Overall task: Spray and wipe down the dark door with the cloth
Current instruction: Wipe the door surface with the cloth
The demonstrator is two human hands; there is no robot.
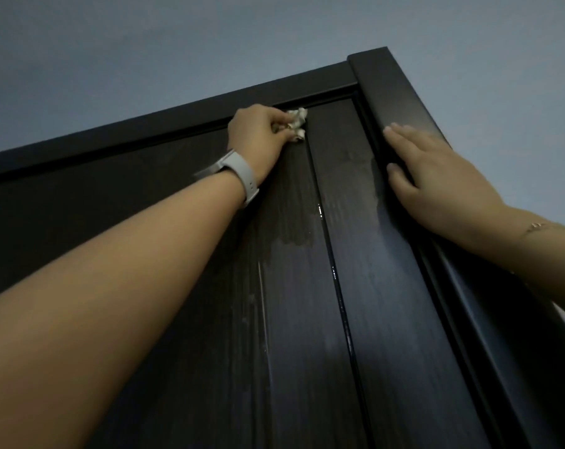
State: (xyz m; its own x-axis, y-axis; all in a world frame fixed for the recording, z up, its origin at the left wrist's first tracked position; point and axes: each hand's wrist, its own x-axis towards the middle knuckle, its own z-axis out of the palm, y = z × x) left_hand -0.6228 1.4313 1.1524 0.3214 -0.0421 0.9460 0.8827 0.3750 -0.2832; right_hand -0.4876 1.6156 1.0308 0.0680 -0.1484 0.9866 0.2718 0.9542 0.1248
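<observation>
Reaching up to the top of the dark door, the left hand bunches a pale cloth in its curled fingers and presses it to the door face just under the top frame rail. The cloth sticks out past the fingertips, on the side toward the other hand. The right hand lies flat with straight fingers against the side frame post, holding nothing; it seems only to steady the person.

What the coming stroke turns on is where the wet lies from the cloth hand. The damp sheen and streaks run down from the cloth along the door's long axis, below the left hand and beside its wrist, following the vertical groove between the two panels. A second damp patch sits between the two hands, nearer the right one, yet the cloth is in the left. So the likely move is a downward pull of the cloth, then a sideways shift toward the right hand.

A light strap circles the left wrist, a thin bracelet the right. No spray bottle is in view.
</observation>
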